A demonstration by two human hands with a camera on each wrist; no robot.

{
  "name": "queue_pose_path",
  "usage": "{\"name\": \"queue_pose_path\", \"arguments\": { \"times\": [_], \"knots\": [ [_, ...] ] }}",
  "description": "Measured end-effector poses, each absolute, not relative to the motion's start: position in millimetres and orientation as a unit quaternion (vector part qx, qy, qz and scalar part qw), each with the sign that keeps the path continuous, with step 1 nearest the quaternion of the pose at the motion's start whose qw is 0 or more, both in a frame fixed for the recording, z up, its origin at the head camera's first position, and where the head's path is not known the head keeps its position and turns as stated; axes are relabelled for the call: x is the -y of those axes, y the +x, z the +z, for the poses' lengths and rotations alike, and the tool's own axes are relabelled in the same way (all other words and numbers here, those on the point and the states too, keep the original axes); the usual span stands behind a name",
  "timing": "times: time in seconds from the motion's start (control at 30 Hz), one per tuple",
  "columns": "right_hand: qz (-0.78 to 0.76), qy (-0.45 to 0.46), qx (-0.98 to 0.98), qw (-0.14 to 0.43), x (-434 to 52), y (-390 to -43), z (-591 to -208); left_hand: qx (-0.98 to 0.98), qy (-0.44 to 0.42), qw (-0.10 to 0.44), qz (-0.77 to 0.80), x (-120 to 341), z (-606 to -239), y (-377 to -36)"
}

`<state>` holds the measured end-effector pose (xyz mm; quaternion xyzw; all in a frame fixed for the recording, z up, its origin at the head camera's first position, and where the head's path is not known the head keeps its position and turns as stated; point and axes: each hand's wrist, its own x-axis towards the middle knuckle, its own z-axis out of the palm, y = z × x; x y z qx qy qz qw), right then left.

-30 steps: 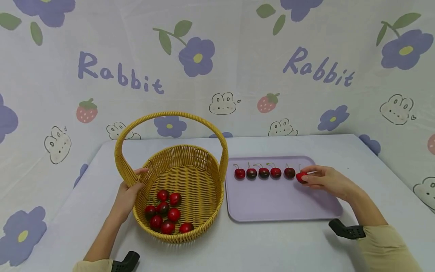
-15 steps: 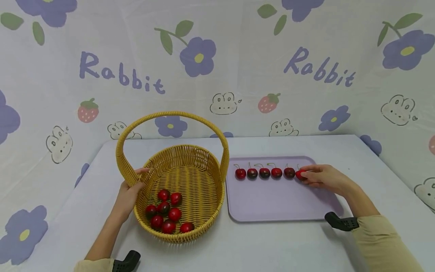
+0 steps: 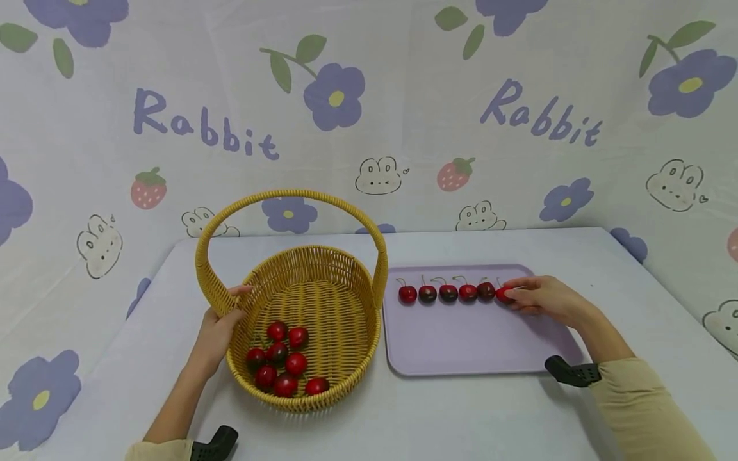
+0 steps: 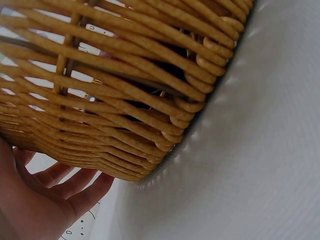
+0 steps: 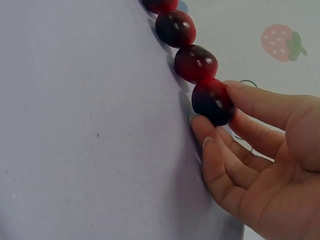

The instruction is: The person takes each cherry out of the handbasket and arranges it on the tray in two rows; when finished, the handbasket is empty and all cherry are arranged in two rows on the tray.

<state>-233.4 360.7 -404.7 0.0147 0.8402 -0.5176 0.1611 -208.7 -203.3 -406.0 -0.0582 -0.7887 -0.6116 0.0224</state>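
My left hand [image 3: 216, 336] grips the left rim of a yellow woven basket [image 3: 346, 307], at the foot of its tall handle. The left wrist view shows the fingers behind the basket wall [image 4: 110, 115]. Several red cherries [image 3: 296, 363] lie at the front left of the basket floor. On a lilac tray [image 3: 461, 346], a row of dark red cherries [image 3: 448, 293] with stems runs along the far side. With thumb and fingers, my right hand [image 3: 548, 299] pinches the cherry at the right end of the row [image 5: 214, 102], up against its neighbour [image 5: 196, 64].
The tray stands just right of the basket on a white tabletop [image 3: 450, 416]. A white cloth [image 3: 403, 128] printed with rabbits, flowers and strawberries hangs behind. A black wrist device [image 3: 571, 371] sits by the right sleeve, another [image 3: 216, 445] by the left.
My right hand has moved left with the pinched cherry, and the cherry beside it has shifted left toward the row. The left hand and basket have stayed in place.
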Motion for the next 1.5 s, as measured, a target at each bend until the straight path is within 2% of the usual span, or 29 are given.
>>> {"name": "queue_pose_path", "arguments": {
  "times": [0.53, 1.5],
  "knots": [
    [-0.507, 0.026, -0.850, 0.140, -356.9, -236.8, -407.2, 0.789, -0.064, 0.023, -0.611, 202.4, -406.9, -208.5],
    [-0.530, 0.036, -0.835, 0.148, -357.4, -236.9, -401.8, 0.791, -0.057, 0.019, -0.609, 202.9, -404.8, -207.8]
  ]
}}
